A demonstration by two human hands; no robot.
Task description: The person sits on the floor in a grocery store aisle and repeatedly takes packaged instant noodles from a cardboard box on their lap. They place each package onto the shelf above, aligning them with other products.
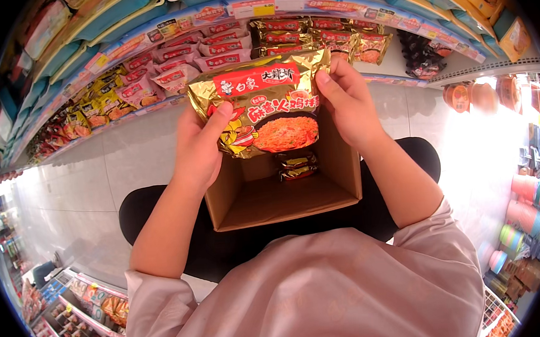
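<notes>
Between my two hands is a gold foil packet of instant noodles [286, 130], its printed front facing up at me. My left hand [203, 144] grips its left edge, thumb on top. The upper right corner is pinched by my right hand [349, 99]. Below the packet an open cardboard box [263, 210] rests at my lap. A few similar gold packets [297, 167] lie inside it, partly hidden by the packet I hold. Just beyond, more gold noodle packets [336, 41] stand in rows on a store shelf.
Pink noodle packets [224, 60] and yellow ones [110, 102] fill the shelf's left side. Black packets [423, 55] lie at its right end. Boxed trays [122, 20] sit on the shelf above. Behind me at left is a snack rack [89, 314]; colourful tubs [525, 213] are stacked at right.
</notes>
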